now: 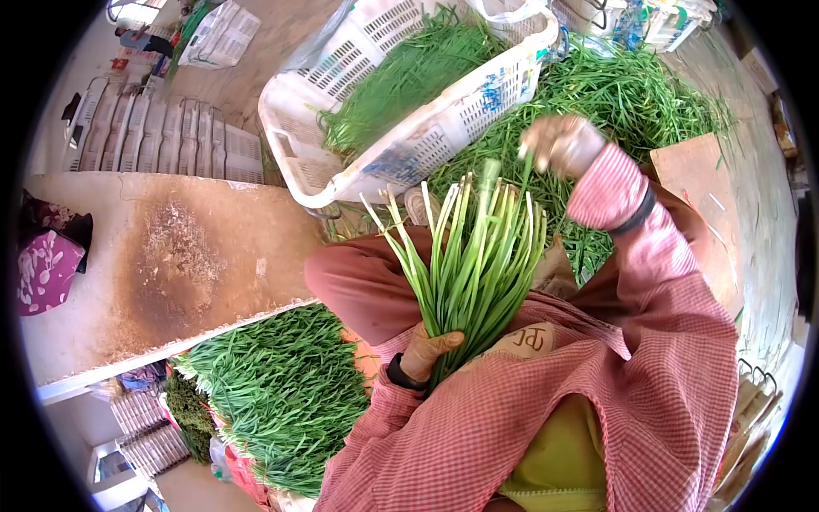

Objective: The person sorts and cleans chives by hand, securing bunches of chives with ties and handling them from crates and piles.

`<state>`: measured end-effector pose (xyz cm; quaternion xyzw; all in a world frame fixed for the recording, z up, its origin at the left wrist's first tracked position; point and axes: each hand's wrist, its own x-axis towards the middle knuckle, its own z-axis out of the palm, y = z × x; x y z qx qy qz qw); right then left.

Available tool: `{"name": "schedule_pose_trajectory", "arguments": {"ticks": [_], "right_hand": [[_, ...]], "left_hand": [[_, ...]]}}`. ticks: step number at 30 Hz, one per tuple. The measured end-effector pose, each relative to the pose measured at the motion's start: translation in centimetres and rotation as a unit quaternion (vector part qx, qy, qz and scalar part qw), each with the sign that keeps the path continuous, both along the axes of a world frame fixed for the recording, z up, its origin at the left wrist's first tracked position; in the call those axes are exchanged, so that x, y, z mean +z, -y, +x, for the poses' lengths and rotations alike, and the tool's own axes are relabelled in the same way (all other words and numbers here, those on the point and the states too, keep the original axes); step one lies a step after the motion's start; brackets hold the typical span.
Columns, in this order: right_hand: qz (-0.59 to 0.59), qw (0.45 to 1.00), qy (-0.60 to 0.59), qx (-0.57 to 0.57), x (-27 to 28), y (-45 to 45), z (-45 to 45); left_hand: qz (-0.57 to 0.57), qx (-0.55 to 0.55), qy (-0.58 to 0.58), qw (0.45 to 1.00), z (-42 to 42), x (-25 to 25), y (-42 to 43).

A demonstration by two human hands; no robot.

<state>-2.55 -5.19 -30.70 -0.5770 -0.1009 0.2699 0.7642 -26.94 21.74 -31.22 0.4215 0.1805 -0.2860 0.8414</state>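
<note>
While the left hand is gripping the lower part of a bundle of green stalks, the pale ends of this bundle are spreading like a fan toward the far side, above the person's lap. The checked garment is covering the body at the near right, and a bent knee is sticking out just left of the bundle. Farther and to the right, the right hand is hanging in the air with its fingers bent narrowly; a blurred green strip is showing just beneath them, but I cannot tell whether they are holding it. At the near left, a dense pile of greens is lying beside a stained board, which is reaching to the left edge, where a purple patterned cloth is resting. Beyond the bundle, a white basket is standing tilted in the view, with loose greens inside. To its right, a tangled heap is covering the floor. At the far left, white crates are standing in a row.
</note>
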Motion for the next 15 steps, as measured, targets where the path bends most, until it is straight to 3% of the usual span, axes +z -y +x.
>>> {"name": "schedule_pose_trajectory", "arguments": {"ticks": [1, 2, 4, 7, 8, 9, 10, 12, 13, 14, 15], "right_hand": [[-0.171, 0.938, -0.118, -0.278, 1.8, 1.5, 3.0], [-0.339, 0.867, -0.034, -0.363, 3.2, 3.4, 4.2], [-0.601, 0.773, -0.013, -0.203, -0.2, 8.9, 5.9], [-0.339, 0.935, -0.069, -0.08, -7.2, 7.9, -2.9], [-0.098, 0.983, -0.133, -0.079, -6.6, 5.3, -7.2], [0.103, 0.968, -0.216, -0.079, -6.8, 2.4, -10.0], [0.121, 0.963, -0.238, -0.04, -6.3, 0.0, -11.1], [0.163, 0.973, -0.152, -0.057, -6.2, -5.7, -11.5], [0.241, 0.968, -0.064, -0.026, -8.2, -7.2, -10.0], [0.174, 0.981, -0.074, 0.054, -7.0, -7.6, -8.3], [0.185, 0.975, -0.091, 0.083, -6.2, -8.4, -7.6]], "left_hand": [[-0.002, -0.007, -0.001, 1.0, 0.0, 0.0, -0.1], [-0.011, -0.011, 0.004, 1.0, 0.1, -0.1, -0.2], [0.019, -0.015, 0.038, 0.999, 0.2, -0.1, -0.6], [-0.002, 0.018, 0.028, 0.999, -0.2, -0.9, -1.3], [-0.036, 0.021, 0.0, 0.999, 0.1, -0.6, -1.3], [-0.035, 0.023, 0.004, 0.999, 0.5, -0.1, -1.1], [-0.027, 0.009, 0.002, 1.0, 0.8, 0.5, -0.9], [0.005, -0.054, 0.012, 0.998, 1.0, 0.7, -1.3], [0.012, -0.054, 0.011, 0.998, 1.1, 1.1, -1.3], [0.044, -0.12, 0.025, 0.992, 1.5, 1.6, -1.2], [0.075, -0.183, 0.039, 0.979, 2.1, 1.9, -1.2]]}}
